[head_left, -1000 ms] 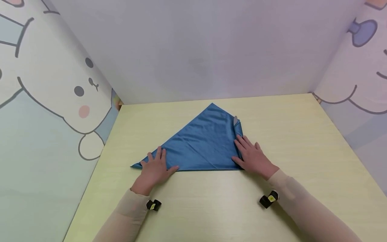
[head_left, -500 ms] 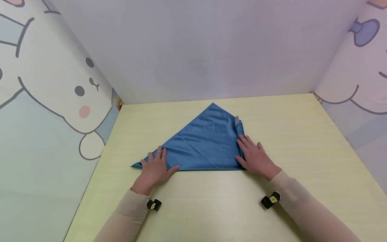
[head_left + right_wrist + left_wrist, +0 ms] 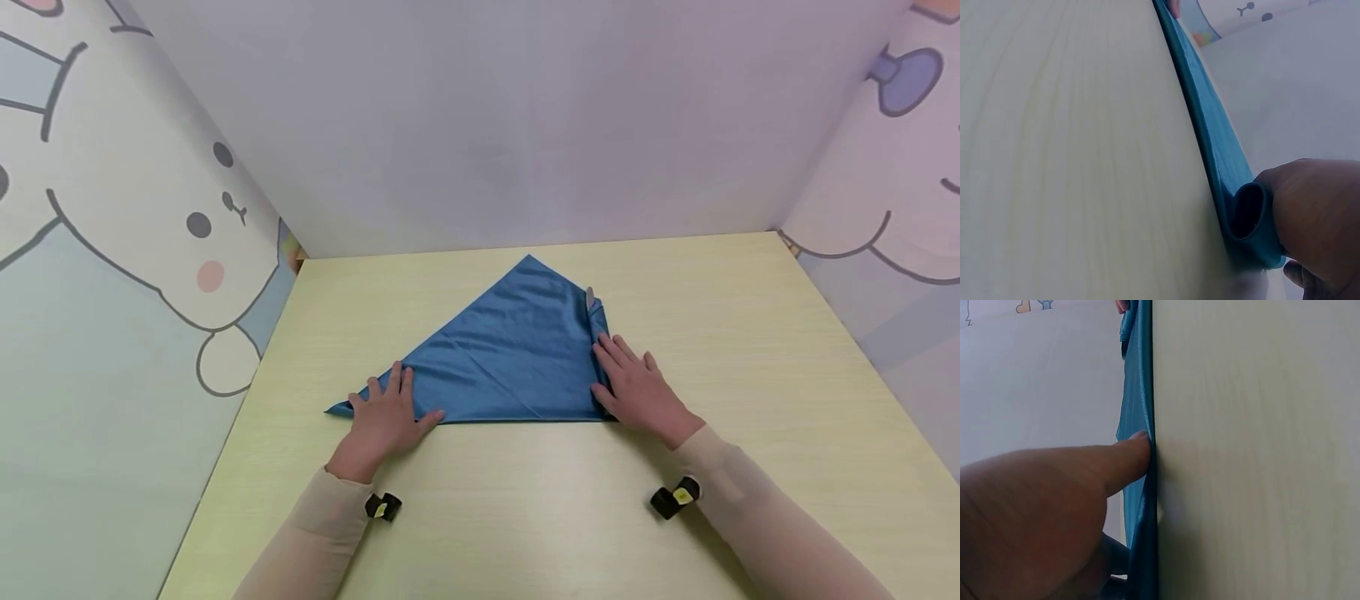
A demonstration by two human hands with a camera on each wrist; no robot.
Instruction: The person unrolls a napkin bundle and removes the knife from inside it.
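Observation:
A blue, shiny cloth [image 3: 502, 358] lies folded on the table in a triangle-like shape, with a point at the far side and another at the left. Its right edge is turned over into a loose roll [image 3: 1250, 215], hollow at the near end. My left hand [image 3: 384, 421] rests flat on the left part, fingers spread; in the left wrist view its thumb [image 3: 1125, 462] touches the near edge. On the roll lies my right hand [image 3: 643, 396], fingers extended along it. A small pale tip [image 3: 590, 296] shows at the roll's far end.
The pale wooden table [image 3: 510, 517] extends around the cloth on all sides. A plain wall [image 3: 495, 125] stands at its far edge. Side panels with cartoon drawings [image 3: 202, 250] flank it left and right.
My right hand has shifted slightly to the right, and the rolled edge has moved right with it, so the flat part is a little wider. The left hand stays in place.

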